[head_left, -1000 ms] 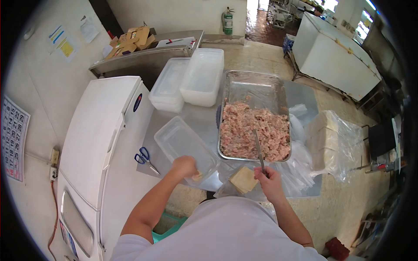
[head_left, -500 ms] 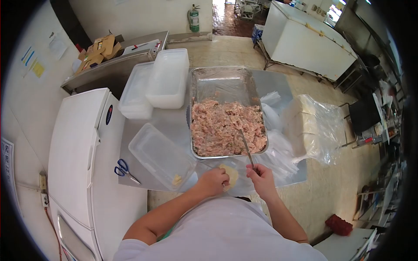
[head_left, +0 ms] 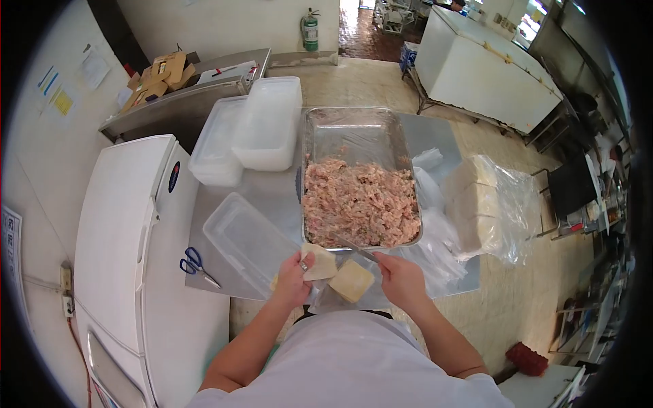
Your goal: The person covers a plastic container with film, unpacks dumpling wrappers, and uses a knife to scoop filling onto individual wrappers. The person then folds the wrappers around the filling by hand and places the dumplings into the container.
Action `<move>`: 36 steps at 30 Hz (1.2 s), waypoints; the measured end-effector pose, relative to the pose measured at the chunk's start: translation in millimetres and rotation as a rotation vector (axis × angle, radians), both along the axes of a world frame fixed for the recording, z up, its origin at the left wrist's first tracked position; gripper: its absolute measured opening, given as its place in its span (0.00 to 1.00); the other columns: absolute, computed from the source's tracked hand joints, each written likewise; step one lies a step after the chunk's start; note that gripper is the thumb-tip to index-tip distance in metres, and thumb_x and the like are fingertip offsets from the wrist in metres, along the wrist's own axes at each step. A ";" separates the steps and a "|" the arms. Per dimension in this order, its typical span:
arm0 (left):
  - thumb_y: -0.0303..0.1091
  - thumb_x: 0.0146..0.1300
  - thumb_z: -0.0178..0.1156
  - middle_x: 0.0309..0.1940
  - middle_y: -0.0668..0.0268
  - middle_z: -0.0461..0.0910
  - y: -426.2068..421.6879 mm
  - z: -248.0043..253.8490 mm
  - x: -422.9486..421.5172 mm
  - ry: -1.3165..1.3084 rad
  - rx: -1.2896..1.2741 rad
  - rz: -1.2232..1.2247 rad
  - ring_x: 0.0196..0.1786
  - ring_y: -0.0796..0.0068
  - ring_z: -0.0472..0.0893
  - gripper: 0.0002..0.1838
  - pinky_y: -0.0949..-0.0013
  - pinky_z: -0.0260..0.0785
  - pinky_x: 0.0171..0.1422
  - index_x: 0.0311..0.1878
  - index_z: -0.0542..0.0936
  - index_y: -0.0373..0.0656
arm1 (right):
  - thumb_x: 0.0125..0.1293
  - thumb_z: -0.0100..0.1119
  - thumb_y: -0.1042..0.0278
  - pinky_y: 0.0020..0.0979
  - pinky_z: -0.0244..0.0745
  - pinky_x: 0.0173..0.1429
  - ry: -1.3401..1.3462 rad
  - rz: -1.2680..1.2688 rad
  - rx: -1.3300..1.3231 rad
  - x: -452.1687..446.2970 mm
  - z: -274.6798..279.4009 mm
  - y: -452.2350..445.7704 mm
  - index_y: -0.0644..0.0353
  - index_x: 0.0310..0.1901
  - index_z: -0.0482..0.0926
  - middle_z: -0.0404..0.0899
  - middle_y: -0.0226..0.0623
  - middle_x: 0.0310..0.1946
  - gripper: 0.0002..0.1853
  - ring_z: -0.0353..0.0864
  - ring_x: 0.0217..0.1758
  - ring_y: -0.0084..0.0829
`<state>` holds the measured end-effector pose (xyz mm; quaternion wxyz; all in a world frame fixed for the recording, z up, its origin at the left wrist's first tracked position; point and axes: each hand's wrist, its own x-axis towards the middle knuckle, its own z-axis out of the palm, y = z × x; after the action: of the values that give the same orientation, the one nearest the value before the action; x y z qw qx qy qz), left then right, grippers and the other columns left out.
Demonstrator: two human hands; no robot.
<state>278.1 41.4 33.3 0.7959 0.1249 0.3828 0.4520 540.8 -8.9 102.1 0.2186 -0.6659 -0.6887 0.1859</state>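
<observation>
My left hand pinches a thin, pale yellow dough wrapper at the tray's near edge. My right hand is closed on a slim metal knife, whose tip points left toward that wrapper; whether it touches is unclear. Between both hands lies a square stack of wrappers on clear plastic. Ground meat filling with green bits covers the near part of the deep metal tray. Left of it sits a clear plastic container, its near end partly behind my left hand.
Blue-handled scissors lie at the table's left. Lidded plastic containers are stacked behind. Bagged blocks of wrappers and loose plastic bags lie right. A white refrigerator borders the left side; a chest freezer stands farther back.
My left hand has moved left and up, lifting a wrapper off the stack. The knife has come out of the meat and swung leftward to the wrapper. The view has shifted slightly.
</observation>
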 end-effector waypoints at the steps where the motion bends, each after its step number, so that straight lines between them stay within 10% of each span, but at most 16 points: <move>1: 0.34 0.80 0.57 0.56 0.58 0.84 0.6 -0.1 -4.4 0.085 0.001 0.021 0.58 0.63 0.85 0.14 0.57 0.80 0.64 0.59 0.77 0.35 | 0.68 0.59 0.71 0.46 0.82 0.40 -0.088 0.038 -0.034 -5.1 8.7 7.1 0.53 0.57 0.85 0.86 0.45 0.35 0.17 0.88 0.38 0.48; 9: 0.32 0.81 0.54 0.58 0.53 0.83 -2.2 12.4 -41.9 0.101 -0.081 0.187 0.60 0.57 0.84 0.17 0.55 0.78 0.69 0.64 0.75 0.30 | 0.66 0.57 0.69 0.45 0.83 0.40 -0.570 0.299 -0.179 -30.7 21.2 56.9 0.51 0.54 0.86 0.87 0.39 0.35 0.17 0.90 0.37 0.44; 21: 0.39 0.84 0.45 0.63 0.49 0.79 -2.7 1.3 -49.6 -0.090 -0.186 0.284 0.66 0.51 0.81 0.23 0.49 0.72 0.75 0.69 0.70 0.29 | 0.61 0.62 0.65 0.47 0.83 0.44 -0.554 0.416 -0.216 -31.3 24.4 72.3 0.50 0.54 0.87 0.89 0.40 0.35 0.19 0.90 0.40 0.45; 27: 0.43 0.85 0.41 0.66 0.47 0.78 10.5 -14.4 -45.9 -0.111 -0.148 0.272 0.68 0.47 0.79 0.26 0.46 0.69 0.78 0.70 0.69 0.29 | 0.63 0.57 0.71 0.44 0.84 0.43 -0.213 0.314 -0.244 -19.7 12.7 76.1 0.54 0.50 0.90 0.89 0.44 0.33 0.17 0.91 0.39 0.45; 36: 0.45 0.86 0.35 0.67 0.50 0.76 27.0 -3.5 -5.6 -0.163 -0.198 0.264 0.70 0.49 0.77 0.27 0.47 0.67 0.79 0.72 0.68 0.33 | 0.71 0.56 0.76 0.28 0.74 0.34 0.760 -0.029 -0.679 -17.1 -8.4 48.4 0.53 0.66 0.83 0.82 0.30 0.28 0.23 0.76 0.29 0.16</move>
<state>272.5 68.4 29.9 0.7666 -0.0422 0.3728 0.5212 523.7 39.5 93.8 0.2273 -0.5940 -0.4521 0.6254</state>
